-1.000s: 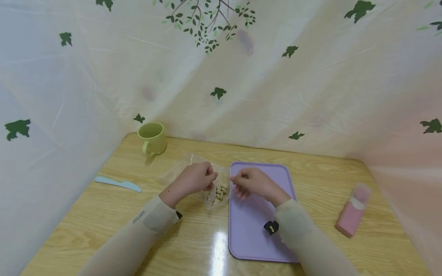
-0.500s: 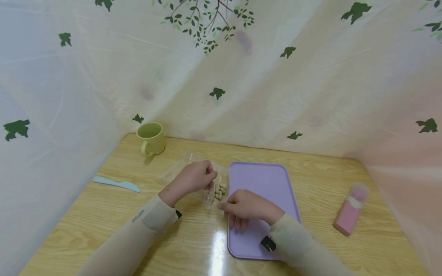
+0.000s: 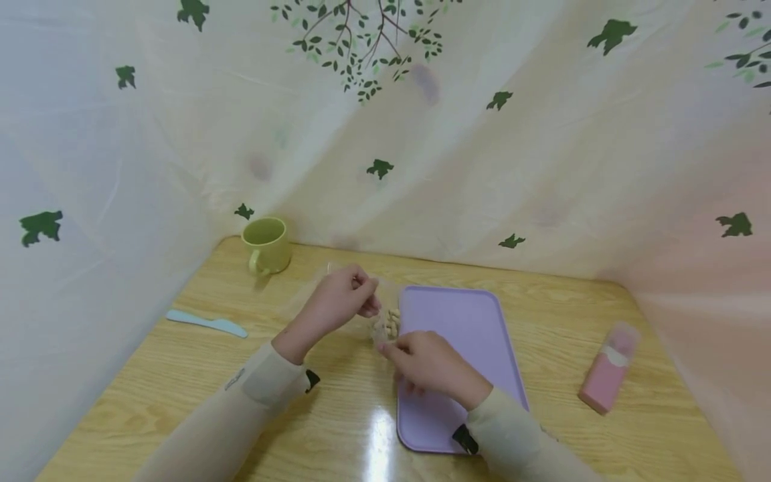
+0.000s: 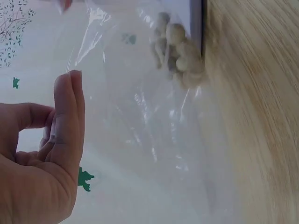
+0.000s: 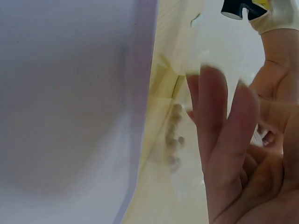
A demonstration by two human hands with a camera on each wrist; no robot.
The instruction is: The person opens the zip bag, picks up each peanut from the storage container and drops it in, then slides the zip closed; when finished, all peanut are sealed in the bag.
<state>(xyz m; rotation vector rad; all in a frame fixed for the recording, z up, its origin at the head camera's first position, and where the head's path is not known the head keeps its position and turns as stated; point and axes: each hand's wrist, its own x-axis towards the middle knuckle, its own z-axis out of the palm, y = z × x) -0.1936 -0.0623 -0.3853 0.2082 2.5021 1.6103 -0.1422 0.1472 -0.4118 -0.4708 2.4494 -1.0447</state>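
A clear plastic bag (image 4: pixel 145 126) hangs partly raised between my two hands. Pale, shell-like nuts (image 4: pixel 180 56) are bunched inside it at one end, close to the tray's edge. My left hand (image 3: pixel 334 298) pinches the bag's upper edge between thumb and index finger, its other fingers stretched out in the left wrist view. Lower and to the right, my right hand (image 3: pixel 430 365) pinches the bag's near corner over the left side of a lilac tray (image 3: pixel 460 311). In the right wrist view the right fingertips are blurred and the nuts look smeared.
A green mug (image 3: pixel 268 244) stands at the back left of the wooden table (image 3: pixel 325 415). A light blue plastic knife (image 3: pixel 207 323) lies in front of it. At the right lies a pink case (image 3: pixel 608 371). Patterned cloth hangs behind.
My right hand came down toward me from the tray's upper left and now pinches the bag's near corner. The bag's near edge has lifted and the nuts have shifted slightly up.
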